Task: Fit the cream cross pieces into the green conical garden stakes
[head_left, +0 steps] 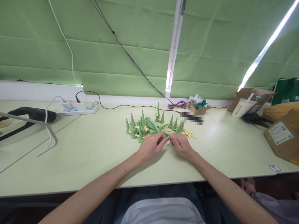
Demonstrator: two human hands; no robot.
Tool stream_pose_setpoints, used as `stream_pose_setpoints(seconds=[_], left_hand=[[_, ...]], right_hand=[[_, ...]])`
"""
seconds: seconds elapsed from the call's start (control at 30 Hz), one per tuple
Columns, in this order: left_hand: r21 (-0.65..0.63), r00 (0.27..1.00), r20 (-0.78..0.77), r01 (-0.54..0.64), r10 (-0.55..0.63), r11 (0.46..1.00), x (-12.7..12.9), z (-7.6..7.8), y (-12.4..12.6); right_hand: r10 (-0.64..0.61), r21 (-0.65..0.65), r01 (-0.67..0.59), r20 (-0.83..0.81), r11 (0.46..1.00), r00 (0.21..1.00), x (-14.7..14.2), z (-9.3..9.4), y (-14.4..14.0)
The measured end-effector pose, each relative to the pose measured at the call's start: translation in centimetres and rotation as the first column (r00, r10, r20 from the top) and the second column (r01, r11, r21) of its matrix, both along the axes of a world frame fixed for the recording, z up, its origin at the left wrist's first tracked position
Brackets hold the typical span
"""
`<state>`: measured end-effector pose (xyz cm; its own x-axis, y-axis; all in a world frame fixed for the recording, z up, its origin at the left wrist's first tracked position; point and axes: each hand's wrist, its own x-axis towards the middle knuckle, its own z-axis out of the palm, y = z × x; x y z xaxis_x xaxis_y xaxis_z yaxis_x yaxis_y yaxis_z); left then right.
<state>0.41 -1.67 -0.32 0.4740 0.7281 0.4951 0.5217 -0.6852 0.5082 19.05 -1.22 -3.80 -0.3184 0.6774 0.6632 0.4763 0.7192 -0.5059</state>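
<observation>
Both hands, left hand and right hand, pinch one green cone (small yellow pegs alongside), so a slip could topple standing cones nearby.

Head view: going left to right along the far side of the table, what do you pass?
Black handle → white power strip → green cones → small open cardboard box → lidded paper cup → labelled cardboard box.

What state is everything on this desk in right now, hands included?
Left hand: fingers closed on a green cone piece.
Right hand: pinching something small, too small to tell.
Green cones: many upright, a few lying down.
Yellow bits: scattered flat.
Power strip: a plug inserted.
Cup: upright, lid and straw on.
</observation>
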Motion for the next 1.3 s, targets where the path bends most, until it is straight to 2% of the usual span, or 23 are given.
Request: stream_pose_setpoints(seconds=[0.27, 0.57, 0.77, 1.03, 1.3], left_hand=[[0.044, 0.997, 0.05, -0.066, 0.064, 0.997, 0.0, -0.1, -0.2], [-0.051, 0.996, 0.088, -0.029, 0.034, 0.998, 0.2, 0.1, -0.2], [-0.061, 0.993, 0.117, 0.007, 0.0, 0.998, 0.3, 0.0, -0.2], [-0.106, 0.979, 0.198, -0.019, 0.04, 0.994, 0.3, -0.1, -0.1], [-0.135, 0.972, 0.223, -0.041, 0.071, 0.99, 0.3, -0.5, 0.1]], right_hand=[[0.073, -0.062, -0.071, 0.039, 0.996, 0.997, -0.1, 0.4, -0.5], [0.116, -0.045, -0.115, 0.016, 0.992, 0.993, -0.3, 0.6, -0.7], [0.076, -0.044, -0.074, 0.049, 0.996, 0.996, -0.5, 0.8, -1.0], [0.089, -0.038, -0.087, 0.06, 0.996, 0.994, -0.4, 0.7, -1.3], [0.018, 0.011, -0.019, 0.082, 1.0, 0.996, -0.6, 0.2, -1.0]])
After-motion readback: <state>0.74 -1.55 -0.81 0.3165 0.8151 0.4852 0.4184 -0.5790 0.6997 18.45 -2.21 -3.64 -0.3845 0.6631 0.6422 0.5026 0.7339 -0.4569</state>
